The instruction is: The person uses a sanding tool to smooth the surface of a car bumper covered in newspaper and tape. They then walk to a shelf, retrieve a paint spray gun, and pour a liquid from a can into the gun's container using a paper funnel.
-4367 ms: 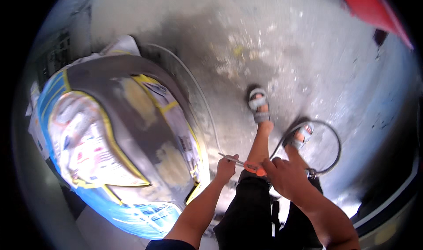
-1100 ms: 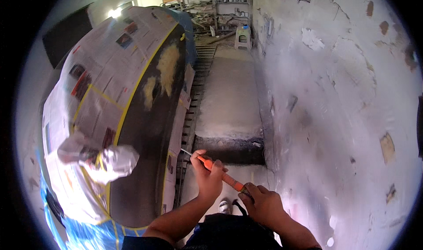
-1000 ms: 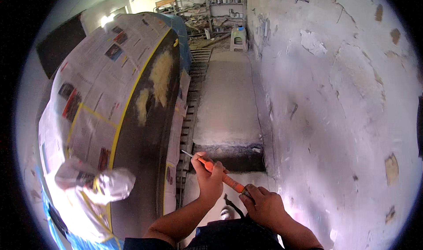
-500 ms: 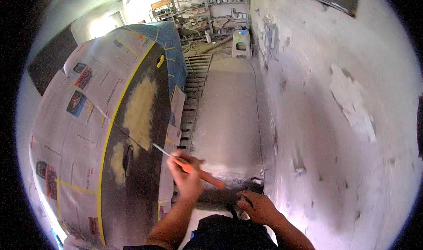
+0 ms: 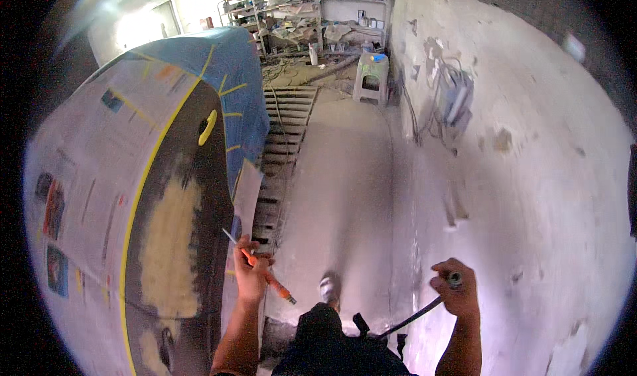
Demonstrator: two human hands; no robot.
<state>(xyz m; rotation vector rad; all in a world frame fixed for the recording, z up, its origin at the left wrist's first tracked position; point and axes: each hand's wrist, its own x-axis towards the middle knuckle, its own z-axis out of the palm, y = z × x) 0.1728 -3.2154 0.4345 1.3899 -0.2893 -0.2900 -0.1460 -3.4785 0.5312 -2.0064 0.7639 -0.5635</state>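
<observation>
My left fingers (image 5: 255,270) pinch an orange-handled tool (image 5: 260,270), its thin tip just beside the masked car panel (image 5: 166,243), my right hand (image 5: 454,293) clenching a black hose (image 5: 415,317); I judge a slip could gouge the pale filler patch (image 5: 162,243).

**Layout: car left, wall right**

Masked car (image 5: 133,197) fills the left; wall (image 5: 531,177) runs along the right. Floor strip (image 5: 345,197) between them. Grate (image 5: 279,137) beside the car. Stool (image 5: 371,77) ahead, shelves (image 5: 298,11) behind it.
</observation>
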